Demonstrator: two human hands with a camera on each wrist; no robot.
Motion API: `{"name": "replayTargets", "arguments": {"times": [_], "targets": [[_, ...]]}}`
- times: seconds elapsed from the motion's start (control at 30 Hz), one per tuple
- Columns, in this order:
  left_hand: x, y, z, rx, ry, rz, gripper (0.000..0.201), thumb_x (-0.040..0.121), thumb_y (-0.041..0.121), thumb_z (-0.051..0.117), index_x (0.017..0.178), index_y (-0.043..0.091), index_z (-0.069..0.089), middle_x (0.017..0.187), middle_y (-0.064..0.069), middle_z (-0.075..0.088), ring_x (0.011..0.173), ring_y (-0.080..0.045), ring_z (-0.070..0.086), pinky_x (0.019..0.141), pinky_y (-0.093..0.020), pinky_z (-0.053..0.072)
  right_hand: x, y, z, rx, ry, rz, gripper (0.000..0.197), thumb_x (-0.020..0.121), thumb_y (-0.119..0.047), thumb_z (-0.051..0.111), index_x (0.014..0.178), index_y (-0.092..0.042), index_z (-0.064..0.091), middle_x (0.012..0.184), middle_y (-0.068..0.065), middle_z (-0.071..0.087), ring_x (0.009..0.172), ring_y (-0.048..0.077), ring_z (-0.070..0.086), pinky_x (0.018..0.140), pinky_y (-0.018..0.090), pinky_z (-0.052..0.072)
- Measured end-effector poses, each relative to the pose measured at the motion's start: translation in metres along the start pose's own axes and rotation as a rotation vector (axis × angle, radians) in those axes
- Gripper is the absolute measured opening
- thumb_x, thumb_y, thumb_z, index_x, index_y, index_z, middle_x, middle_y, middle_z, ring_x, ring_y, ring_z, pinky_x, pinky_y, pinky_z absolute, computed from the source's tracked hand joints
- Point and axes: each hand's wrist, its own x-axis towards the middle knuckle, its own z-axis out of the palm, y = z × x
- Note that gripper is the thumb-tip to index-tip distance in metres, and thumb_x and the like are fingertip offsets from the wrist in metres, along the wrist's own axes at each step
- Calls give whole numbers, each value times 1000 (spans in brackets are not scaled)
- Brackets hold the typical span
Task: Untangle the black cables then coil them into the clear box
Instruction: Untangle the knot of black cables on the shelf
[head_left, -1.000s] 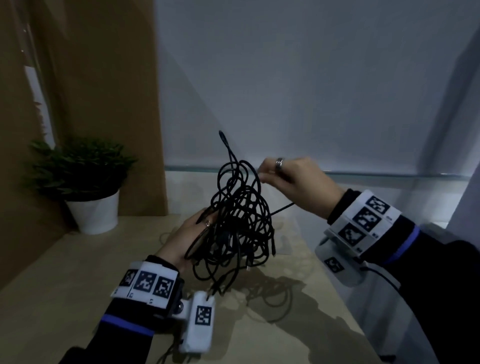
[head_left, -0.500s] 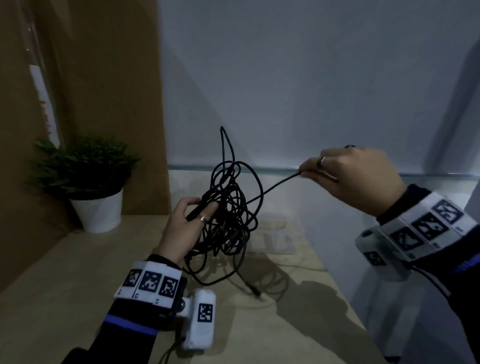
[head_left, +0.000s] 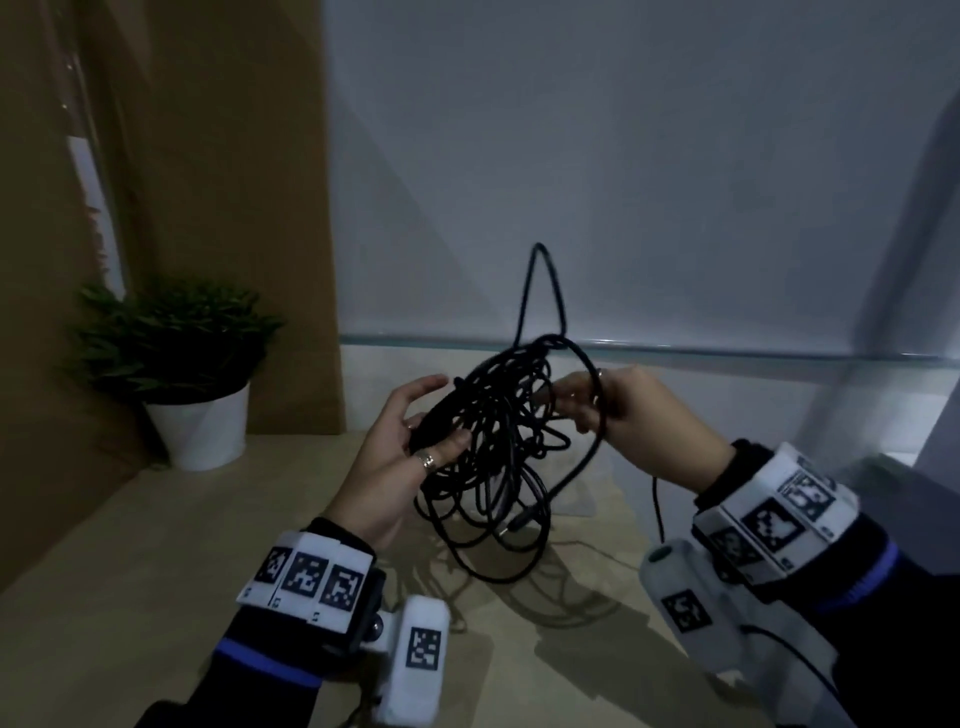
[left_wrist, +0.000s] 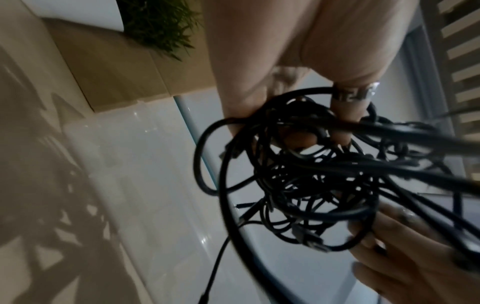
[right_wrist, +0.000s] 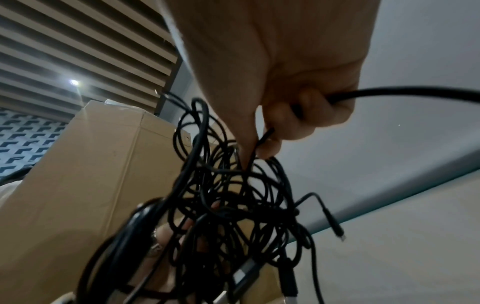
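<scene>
**Tangle of black cables held up between both hands**

Tangle of black cables (head_left: 498, 431) held in the air above the light wooden tabletop (head_left: 130, 561), between the two hands. Left hand (head_left: 400, 457) cupped under the left side of the bundle, thumb with a ring pressed against the strands, fingers curled round behind them; from the left wrist view, ringed thumb and fingers buried in the knot (left_wrist: 319, 168). Right hand (head_left: 634, 415) at the right side of the bundle, fingers curled; in the right wrist view, thumb and forefinger pinching one thin strand, a thicker cable (right_wrist: 405, 93) gripped by the other fingers and running off to the right. One narrow loop standing up above the bundle; longer loops hanging down below it, the lowest close to the tabletop, contact not clear. A plug end (right_wrist: 335, 224) dangling free at the right of the knot. Clear box (head_left: 566, 493) faintly visible on the tabletop behind the hanging loops, hard to make out. Potted plant (head_left: 176, 358) in a white pot at the back left, beside a brown cardboard box (head_left: 223, 208). Grey wall behind.
</scene>
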Motion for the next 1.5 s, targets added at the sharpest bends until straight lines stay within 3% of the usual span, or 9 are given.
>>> {"name": "replayTargets", "arguments": {"times": [0.23, 0.47, 0.57, 0.67, 0.73, 0.9, 1.1, 1.3, 1.5], "targets": [[-4, 0, 3, -108, -57, 2, 64, 65, 9, 66, 124, 27, 50, 116, -25, 61, 105, -29, 61, 92, -37, 50, 6, 1, 23, 20, -4, -15, 45, 81, -1, 63, 52, -33, 52, 51, -28, 56, 53, -5, 52, 53, 12, 37], [1, -3, -7, -376, -187, -123, 82, 63, 3, 78, 135, 25, 45, 111, -27, 63, 100, -33, 65, 78, -36, 57, 6, 11, 36, 273, 39, 172, 39, 78, 5, 66, 47, -16, 53, 40, -13, 53, 43, -3, 49, 49, 12, 39], [2, -6, -17, -671, -370, -132, 102, 49, 2, 79, 140, 24, 41, 117, -27, 56, 114, -36, 58, 89, -44, 52, 0, 19, 37, 496, -26, 338, 28, 81, -10, 65, 60, 7, 59, 56, 19, 53, 55, 16, 45, 53, 25, 32], [-1, -5, -14, -835, -669, -71, 89, 77, -14, 46, 150, 25, 14, 143, -24, 38, 135, -37, 34, 110, -48, 30, -7, 27, 38, 685, -127, 461, 45, 87, 1, 55, 48, -17, 69, 51, 10, 51, 53, 17, 36, 45, 20, 28], [-2, -6, -12, -703, -611, -52, 87, 79, -14, 53, 148, 28, 20, 143, -21, 38, 134, -33, 36, 108, -42, 34, -10, 28, 38, 773, -178, 505, 50, 84, 3, 56, 41, -21, 65, 45, -6, 52, 50, 11, 38, 41, 15, 30], [-3, -5, -4, -371, -360, 3, 79, 68, -18, 64, 131, 25, 47, 118, -12, 65, 111, -23, 61, 82, -27, 52, -8, 33, 40, 1026, -234, 604, 29, 86, 4, 54, 63, -9, 66, 48, 1, 60, 38, 8, 55, 35, 15, 41], [-1, -10, 11, -195, -185, -10, 29, 81, -9, 54, 100, 12, 52, 90, 4, 69, 83, -8, 65, 68, -19, 54, -11, 33, 47, 1200, -254, 595, 31, 87, 6, 49, 68, -11, 67, 57, -1, 64, 45, 8, 59, 46, 24, 53], [0, -16, 10, -219, -150, -163, 26, 87, -11, 45, 92, 14, 49, 88, -3, 61, 77, -18, 55, 64, -28, 45, -16, 27, 39, 1218, -378, 479, 33, 84, 3, 45, 114, 9, 57, 103, 16, 65, 91, 22, 65, 81, 30, 53], [0, -18, 14, -291, -145, -364, 38, 85, -10, 41, 122, -3, 46, 88, -15, 58, 62, -17, 63, 52, -24, 51, -22, 24, 43, 1089, -435, 530, 18, 72, -8, 56, 83, -7, 70, 74, 1, 69, 59, 8, 61, 49, 18, 44]]}}
